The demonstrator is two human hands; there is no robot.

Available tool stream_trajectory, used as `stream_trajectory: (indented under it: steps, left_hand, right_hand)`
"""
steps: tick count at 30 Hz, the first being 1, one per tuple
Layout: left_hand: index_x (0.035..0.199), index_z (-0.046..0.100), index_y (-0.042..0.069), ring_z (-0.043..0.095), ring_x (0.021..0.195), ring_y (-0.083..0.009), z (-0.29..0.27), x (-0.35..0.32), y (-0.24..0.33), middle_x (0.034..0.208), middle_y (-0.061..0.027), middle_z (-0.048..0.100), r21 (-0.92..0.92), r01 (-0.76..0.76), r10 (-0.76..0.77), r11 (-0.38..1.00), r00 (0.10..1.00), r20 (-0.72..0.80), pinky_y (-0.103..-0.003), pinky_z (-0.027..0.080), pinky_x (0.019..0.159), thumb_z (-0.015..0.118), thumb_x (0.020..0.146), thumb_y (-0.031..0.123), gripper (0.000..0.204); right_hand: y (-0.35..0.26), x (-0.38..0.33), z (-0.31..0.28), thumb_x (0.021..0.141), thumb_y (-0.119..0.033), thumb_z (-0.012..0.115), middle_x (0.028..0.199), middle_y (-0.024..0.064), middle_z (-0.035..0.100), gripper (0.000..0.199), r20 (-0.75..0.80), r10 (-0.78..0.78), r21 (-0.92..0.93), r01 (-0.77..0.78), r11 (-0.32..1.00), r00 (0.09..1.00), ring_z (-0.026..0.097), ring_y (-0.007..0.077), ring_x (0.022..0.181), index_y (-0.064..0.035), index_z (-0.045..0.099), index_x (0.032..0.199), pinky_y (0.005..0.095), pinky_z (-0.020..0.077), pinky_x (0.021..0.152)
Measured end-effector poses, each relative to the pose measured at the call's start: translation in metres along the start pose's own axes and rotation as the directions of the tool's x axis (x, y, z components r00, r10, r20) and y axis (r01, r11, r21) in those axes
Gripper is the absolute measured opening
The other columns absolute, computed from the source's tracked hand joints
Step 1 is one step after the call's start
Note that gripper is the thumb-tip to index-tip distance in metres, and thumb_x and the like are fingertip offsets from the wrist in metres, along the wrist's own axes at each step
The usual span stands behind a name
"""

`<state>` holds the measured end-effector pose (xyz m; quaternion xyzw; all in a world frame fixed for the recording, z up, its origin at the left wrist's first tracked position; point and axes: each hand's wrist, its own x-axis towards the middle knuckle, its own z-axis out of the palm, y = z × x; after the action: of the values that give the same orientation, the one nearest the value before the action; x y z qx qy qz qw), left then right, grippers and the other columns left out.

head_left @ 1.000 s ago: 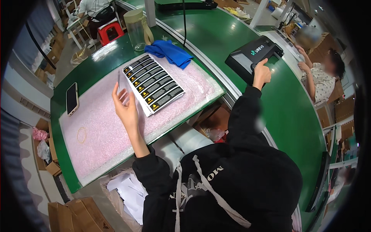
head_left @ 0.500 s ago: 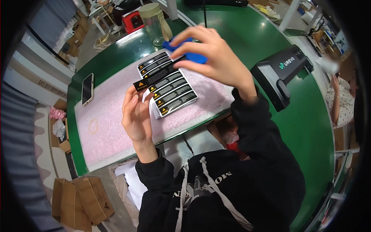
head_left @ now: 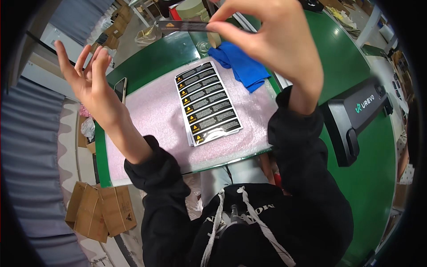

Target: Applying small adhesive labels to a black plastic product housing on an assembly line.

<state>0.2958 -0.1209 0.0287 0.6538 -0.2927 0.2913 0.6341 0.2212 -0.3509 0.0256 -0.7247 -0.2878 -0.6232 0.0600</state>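
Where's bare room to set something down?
Free: pink bubble-wrap mat left of the white, black-striped label sheets; glossy green surface below the boxy black device, beside the black sleeve. Crowded: far edge, with the crumpled blue cloth and pale-lidded clear bottle.

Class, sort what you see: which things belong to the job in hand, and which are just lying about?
Likely part of the job:
black label strip, pinched in the right hand
label sheets on the pink mat
perhaps the black device, untouched at the right

Probably just lying about:
blue cloth
phone
brown cardboard
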Motion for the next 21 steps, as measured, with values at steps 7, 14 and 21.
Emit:
stream_trajectory:
  steps: [7, 14, 21]
  left_hand:
    - [0.101, 0.066, 0.001, 0.062, 0.077, -0.0133, -0.002, 0.033, -0.099, 0.082, -0.0082, 0.065, 0.853, -0.012, -0.777, 0.522, 0.406, 0.481, -0.027, 0.049, 0.069, 0.064, 0.082, 0.054, 0.056]
    - [0.08, 0.066, -0.002, 0.066, 0.062, -0.0186, 0.017, 0.01, -0.172, 0.069, -0.0099, 0.066, 0.897, 0.129, -0.905, 0.424, 0.013, 0.426, -0.031, 0.054, 0.059, 0.069, 0.07, 0.065, 0.068]
    - [0.079, 0.061, 0.0, 0.064, 0.063, -0.0156, 0.025, 0.01, -0.181, 0.068, -0.0073, 0.064, 0.892, 0.031, -0.882, 0.45, 0.173, 0.439, -0.027, 0.052, 0.058, 0.071, 0.076, 0.053, 0.054]
  right_hand:
    - [0.013, 0.006, -0.027, 0.081, -0.023, 0.066, 0.092, 0.0124, 0.058, 0.023, 0.378, 0.473, 0.16, -0.559, 0.813, 0.796, 0.055, 0.0277, 0.09, -0.0025, 0.065, 0.092, 0.0355, 0.0429, 0.082]
    - [0.007, 0.031, -0.014, 0.087, -0.035, 0.057, 0.092, 0.0188, 0.058, 0.039, 0.785, 0.536, -0.115, -0.777, 0.619, 0.311, 0.056, 0.0312, 0.091, -0.0014, 0.062, 0.106, 0.0357, 0.0447, 0.081]
    - [0.005, 0.043, -0.005, 0.089, -0.039, 0.053, 0.091, 0.0196, 0.058, 0.044, 0.902, 0.406, -0.133, -0.799, 0.586, 0.148, 0.057, 0.032, 0.09, -0.0009, 0.06, 0.11, 0.0355, 0.0454, 0.08]
